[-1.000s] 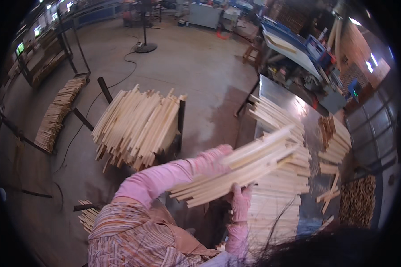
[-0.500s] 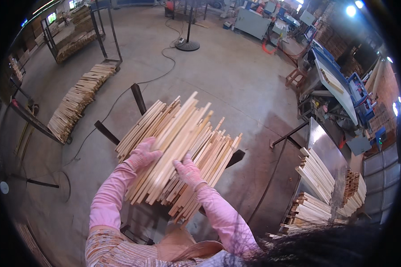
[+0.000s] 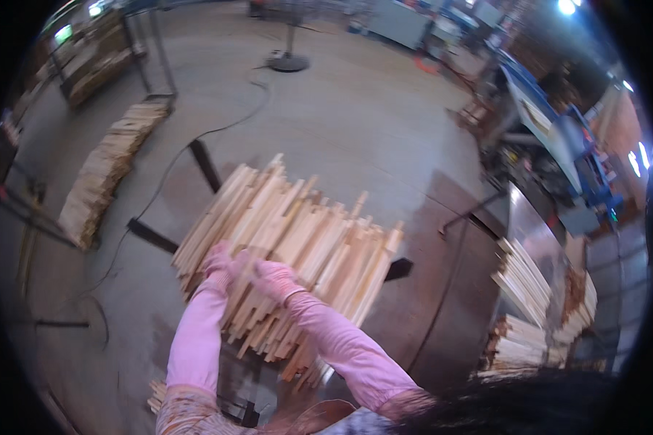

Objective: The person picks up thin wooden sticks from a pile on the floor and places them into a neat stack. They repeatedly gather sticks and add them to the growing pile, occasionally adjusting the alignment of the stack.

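Left hand, pink glove: laid on the near left part of the wooden sticks, fingers partly bent and touching them; blur hides whether they grip.

Right hand, pink glove: just beside the left, thumb side inward, fingers curled over the sticks' upper faces; whether closed on any, cannot tell.

Wooden sticks: one broad stack, directly before the person, between dark metal posts. Slender, straight, squared; pale cream, some yellowish or reddish. Laid roughly parallel, slanting away toward the upper right; ends uneven, near ones jutting raggedly.

Table, shiny-topped, right: bears further pale sticks.
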Demonstrator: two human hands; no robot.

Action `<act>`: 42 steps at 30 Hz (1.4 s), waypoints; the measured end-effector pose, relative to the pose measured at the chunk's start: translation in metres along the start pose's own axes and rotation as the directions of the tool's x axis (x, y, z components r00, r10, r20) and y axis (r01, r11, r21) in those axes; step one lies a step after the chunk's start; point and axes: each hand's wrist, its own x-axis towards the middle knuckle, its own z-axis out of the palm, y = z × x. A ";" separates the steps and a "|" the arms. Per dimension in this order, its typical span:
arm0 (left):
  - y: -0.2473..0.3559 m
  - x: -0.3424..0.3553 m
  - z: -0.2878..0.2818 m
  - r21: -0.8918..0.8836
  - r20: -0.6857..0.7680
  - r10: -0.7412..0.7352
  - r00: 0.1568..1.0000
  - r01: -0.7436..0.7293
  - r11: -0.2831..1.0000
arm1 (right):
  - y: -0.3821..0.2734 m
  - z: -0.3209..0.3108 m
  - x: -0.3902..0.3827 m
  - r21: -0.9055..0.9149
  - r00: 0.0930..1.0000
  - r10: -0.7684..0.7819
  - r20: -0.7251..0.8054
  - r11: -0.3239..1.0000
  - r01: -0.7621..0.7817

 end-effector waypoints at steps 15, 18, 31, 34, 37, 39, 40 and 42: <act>0.138 -0.028 -0.058 0.442 0.029 -0.112 0.993 0.088 0.893 | 0.113 -0.111 -0.494 0.474 0.608 0.552 -0.571 0.826 -0.304; 0.159 -0.030 -0.094 0.323 0.025 0.010 1.000 -0.018 0.946 | 0.122 -0.054 -0.645 0.775 -0.026 0.912 -0.410 0.333 -0.536; 0.453 -0.468 -0.062 -0.762 0.058 0.925 0.376 -0.582 0.285 | 0.031 0.433 -1.020 0.797 -0.898 0.283 0.336 -0.593 0.112; 0.435 -0.569 0.014 -0.710 0.306 0.932 0.195 -0.605 0.360 | 0.063 0.410 -1.008 0.863 -0.653 0.593 0.472 -0.460 0.206; 0.425 -0.646 0.073 -0.395 0.601 0.799 0.019 -0.863 0.317 | 0.040 0.469 -1.014 0.936 -0.810 0.472 0.349 -0.210 0.282; 0.435 -0.662 0.079 -0.224 0.599 0.788 0.142 -0.915 0.335 | 0.061 0.427 -0.998 0.910 -0.750 0.521 0.407 -0.159 0.383; 0.444 -0.675 0.080 -0.287 0.553 0.803 0.223 -0.854 0.435 | 0.063 0.431 -1.002 0.905 -0.749 0.510 0.423 -0.191 0.381; 0.450 -0.698 0.078 -0.407 0.520 0.787 0.332 -0.713 0.571 | 0.056 0.440 -1.014 0.902 -0.743 0.515 0.428 -0.188 0.390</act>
